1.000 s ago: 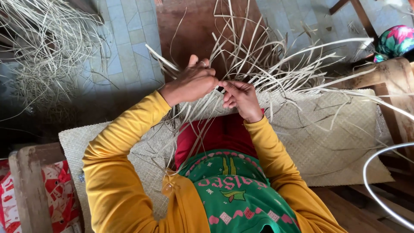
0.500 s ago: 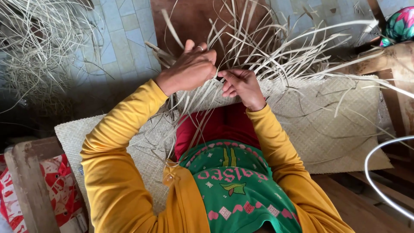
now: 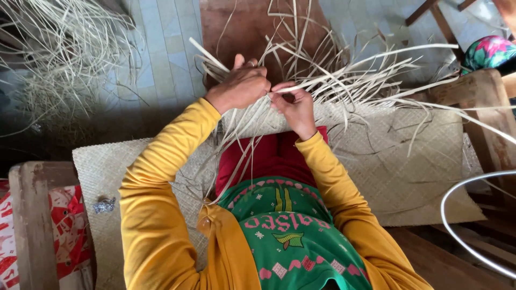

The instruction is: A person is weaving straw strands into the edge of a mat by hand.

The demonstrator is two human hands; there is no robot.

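My left hand (image 3: 240, 86) and my right hand (image 3: 293, 104) meet over the far edge of a pale woven mat (image 3: 398, 161) that lies across my lap. Both pinch thin pale straw strips (image 3: 344, 75) where the weave ends. The left hand's fingers are curled over a bunch of strips. The right hand holds one strip between thumb and fingers, right beside the left hand. Loose strip ends fan out past the hands toward the far right. My sleeves are yellow, over a green and red garment.
A loose heap of straw (image 3: 59, 59) lies on the tiled floor at far left. A brown board (image 3: 242, 27) lies ahead. Wooden furniture (image 3: 484, 96) stands at right, a white curved hoop (image 3: 457, 231) at lower right, a wooden frame with red patterned cloth (image 3: 32, 225) at lower left.
The view shifted slightly. Both hands stayed at the mat's edge, their fingers working the strips closer together; the right hand has drawn in against the left.
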